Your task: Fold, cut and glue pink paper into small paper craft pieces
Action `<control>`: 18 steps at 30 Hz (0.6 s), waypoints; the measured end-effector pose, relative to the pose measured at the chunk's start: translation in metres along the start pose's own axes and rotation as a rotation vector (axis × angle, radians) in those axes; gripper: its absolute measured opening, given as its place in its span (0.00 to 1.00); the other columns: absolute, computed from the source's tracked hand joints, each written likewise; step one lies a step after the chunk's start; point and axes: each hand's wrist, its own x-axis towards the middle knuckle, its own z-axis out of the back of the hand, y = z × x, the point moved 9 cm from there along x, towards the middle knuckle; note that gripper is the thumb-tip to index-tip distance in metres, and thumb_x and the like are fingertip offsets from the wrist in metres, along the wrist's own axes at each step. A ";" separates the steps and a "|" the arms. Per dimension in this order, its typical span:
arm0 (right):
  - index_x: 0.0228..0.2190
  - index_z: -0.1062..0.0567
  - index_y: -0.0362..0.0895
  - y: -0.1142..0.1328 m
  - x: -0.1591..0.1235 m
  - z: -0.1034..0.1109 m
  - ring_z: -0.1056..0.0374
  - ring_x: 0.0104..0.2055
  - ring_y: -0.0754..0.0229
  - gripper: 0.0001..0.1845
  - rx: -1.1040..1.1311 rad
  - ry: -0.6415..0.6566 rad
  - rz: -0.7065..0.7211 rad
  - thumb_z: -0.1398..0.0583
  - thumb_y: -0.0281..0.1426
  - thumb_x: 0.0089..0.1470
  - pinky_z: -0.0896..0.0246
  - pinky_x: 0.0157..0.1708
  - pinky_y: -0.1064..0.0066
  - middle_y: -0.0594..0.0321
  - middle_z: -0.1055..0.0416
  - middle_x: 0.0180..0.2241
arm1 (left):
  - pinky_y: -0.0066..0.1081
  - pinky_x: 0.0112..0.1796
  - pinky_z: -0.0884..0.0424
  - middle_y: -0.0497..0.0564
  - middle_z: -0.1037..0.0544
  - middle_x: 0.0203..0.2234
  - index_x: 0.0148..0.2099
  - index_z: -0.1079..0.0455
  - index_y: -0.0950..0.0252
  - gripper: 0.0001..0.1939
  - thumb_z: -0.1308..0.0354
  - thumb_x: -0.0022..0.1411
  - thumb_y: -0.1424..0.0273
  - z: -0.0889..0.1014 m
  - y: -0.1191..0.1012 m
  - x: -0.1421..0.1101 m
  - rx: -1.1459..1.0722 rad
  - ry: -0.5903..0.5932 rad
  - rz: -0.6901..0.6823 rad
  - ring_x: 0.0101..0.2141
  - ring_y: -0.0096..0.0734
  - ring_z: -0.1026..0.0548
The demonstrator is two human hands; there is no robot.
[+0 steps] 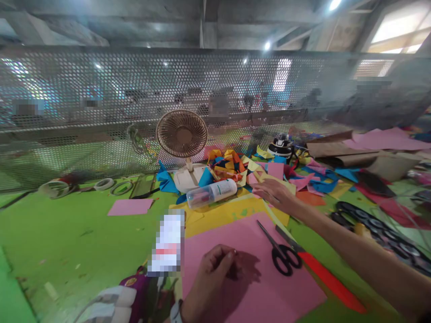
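My left hand (215,269) is closed over a large pink sheet (235,233), its fingers curled and the thumb pressed against them. Whatever it may hold is hidden. Past the far edge of that sheet, my right hand (274,195) reaches out with fingers stretched over yellow and pink scraps of a paper pile (232,163). Black-handled scissors (281,251) lie on the pink sheet. Along its right edge rests a knife with a red handle (330,280). Yellow sheets (245,208) show beneath and behind the pink one.
A desk fan (183,134) stands at the back, with a clear plastic bottle (212,194) lying before it. Left are a blurred-out phone-like item (168,242), a pink slip (130,207) and tape rolls (55,188). A black slotted object (380,233) lies right. Perforated metal screening (111,98) closes the back.
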 end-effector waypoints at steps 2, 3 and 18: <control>0.46 0.28 0.47 0.013 -0.034 0.005 0.33 0.46 0.53 0.15 -0.136 0.068 0.064 0.47 0.35 0.60 0.45 0.51 0.57 0.56 0.26 0.41 | 0.26 0.28 0.33 0.49 0.26 0.21 0.32 0.32 0.68 0.16 0.40 0.56 0.57 0.000 -0.001 0.000 0.008 -0.002 0.004 0.23 0.26 0.29; 0.46 0.28 0.46 0.015 -0.049 0.008 0.32 0.45 0.53 0.15 -0.188 0.090 0.075 0.48 0.33 0.60 0.45 0.51 0.57 0.56 0.25 0.41 | 0.26 0.29 0.33 0.49 0.26 0.21 0.32 0.32 0.67 0.16 0.40 0.56 0.58 -0.001 -0.001 0.000 0.008 0.006 0.010 0.23 0.26 0.29; 0.47 0.27 0.39 -0.035 -0.119 0.011 0.35 0.51 0.48 0.28 -0.493 0.164 -0.024 0.52 0.14 0.47 0.42 0.51 0.51 0.48 0.29 0.46 | 0.35 0.49 0.35 0.54 0.26 0.47 0.51 0.31 0.60 0.15 0.50 0.64 0.62 -0.036 -0.031 -0.020 0.685 0.260 -0.245 0.48 0.38 0.30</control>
